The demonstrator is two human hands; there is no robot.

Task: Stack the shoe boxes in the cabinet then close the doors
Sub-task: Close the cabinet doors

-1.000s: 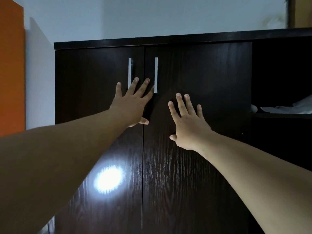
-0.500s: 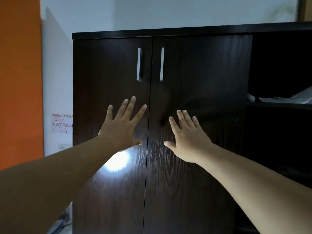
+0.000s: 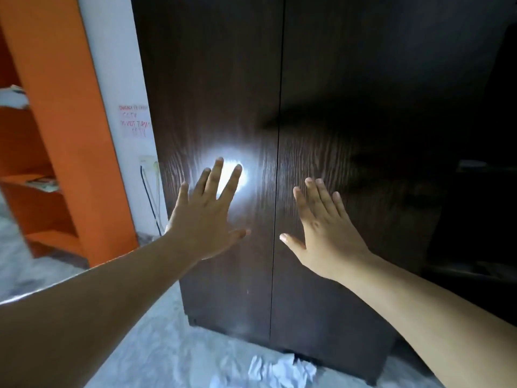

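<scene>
A dark wood-grain cabinet fills the view, and both its doors are shut. My left hand (image 3: 208, 217) lies flat with spread fingers on the left door (image 3: 212, 93). My right hand (image 3: 324, 231) lies flat on the right door (image 3: 363, 107), just right of the seam between the doors. Neither hand holds anything. A bright light spot reflects off the left door behind my left fingers. No shoe boxes are visible; the handles are out of frame above.
An orange shelf unit (image 3: 64, 135) stands to the left, beside a white wall strip with a paper notice (image 3: 134, 121) and a hanging cable. Crumpled white paper (image 3: 279, 371) lies on the floor at the cabinet's foot. Dark open shelving (image 3: 475, 191) adjoins on the right.
My view has tilted down and moved closer; the handles have left the frame. Both flat hands have slid lower down the shut doors.
</scene>
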